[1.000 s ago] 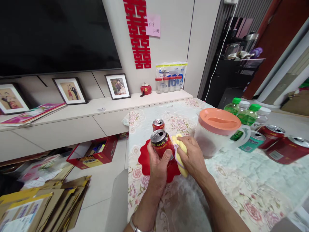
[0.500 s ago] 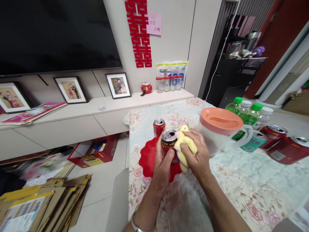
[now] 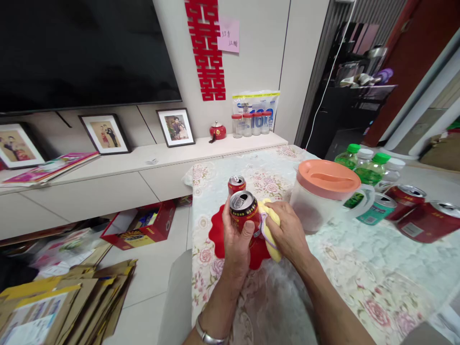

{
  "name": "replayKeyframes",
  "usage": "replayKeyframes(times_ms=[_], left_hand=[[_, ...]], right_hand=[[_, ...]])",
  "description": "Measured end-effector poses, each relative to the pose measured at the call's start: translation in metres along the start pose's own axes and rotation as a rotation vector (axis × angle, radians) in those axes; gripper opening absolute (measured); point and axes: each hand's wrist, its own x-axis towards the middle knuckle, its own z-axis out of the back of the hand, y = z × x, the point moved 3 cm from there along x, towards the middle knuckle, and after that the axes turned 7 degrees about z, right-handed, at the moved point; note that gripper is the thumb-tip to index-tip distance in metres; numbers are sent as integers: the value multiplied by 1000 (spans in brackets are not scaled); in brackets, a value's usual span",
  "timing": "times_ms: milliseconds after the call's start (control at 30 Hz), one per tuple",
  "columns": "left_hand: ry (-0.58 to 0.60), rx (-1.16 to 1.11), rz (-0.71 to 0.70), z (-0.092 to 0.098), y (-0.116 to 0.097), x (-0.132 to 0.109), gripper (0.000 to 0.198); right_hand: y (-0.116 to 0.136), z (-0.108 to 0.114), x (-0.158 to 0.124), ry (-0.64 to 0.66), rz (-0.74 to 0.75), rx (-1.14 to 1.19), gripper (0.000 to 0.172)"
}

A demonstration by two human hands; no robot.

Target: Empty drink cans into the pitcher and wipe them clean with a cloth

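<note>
- Parcels of flat brown cardboard and paper (image 3: 64, 306) lie on the floor, far to the left of a scalloped bright-red plate (image 3: 216, 235).
- An open red cardboard box (image 3: 138, 225) with yellow printing sits on the floor, also left of the plate but nearer to it.
- The plate itself rests on a pale floral tablecloth (image 3: 359, 278), partly hidden by the left forearm and hand.
- The left hand (image 3: 237, 244), with a silver metal bracelet (image 3: 212, 338) at its wrist, is over the plate; its fingers curl around a can and its thumb presses on the near side. The fingers behind the can are mostly hidden.
- A smaller-looking red metal can (image 3: 237, 184) with a silver top stands just beyond the plate.
- The held red metal can with a black-and-yellow band (image 3: 245, 211) is above the plate, its opened lid facing up.
- A yellow cloth with lilac edging (image 3: 271, 242) touches the can's right side, over the plate's right edge.
- The right hand (image 3: 289, 225), right of the plate, grips the cloth with bent fingers pressed together; I cannot tell where the fingertips end.
- A translucent plastic pitcher with an orange lid (image 3: 311, 213) stands right of the plate.
</note>
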Motion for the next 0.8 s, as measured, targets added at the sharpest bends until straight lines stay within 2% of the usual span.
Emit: replayKeyframes(times_ms=[200,433,600,800], left_hand=[[34,17,66,-2,3,-3,74],[98,43,26,-8,3,-6,71],[126,20,12,-10,-2,-7,70],[74,-42,48,-7,-3,-7,71]], right_hand=[[15,8,-1,-127,121,57,29],[23,19,-3,-251,244,57,32],[17,16,1,-238,269,37,35],[8,8,3,-140,217,40,28]])
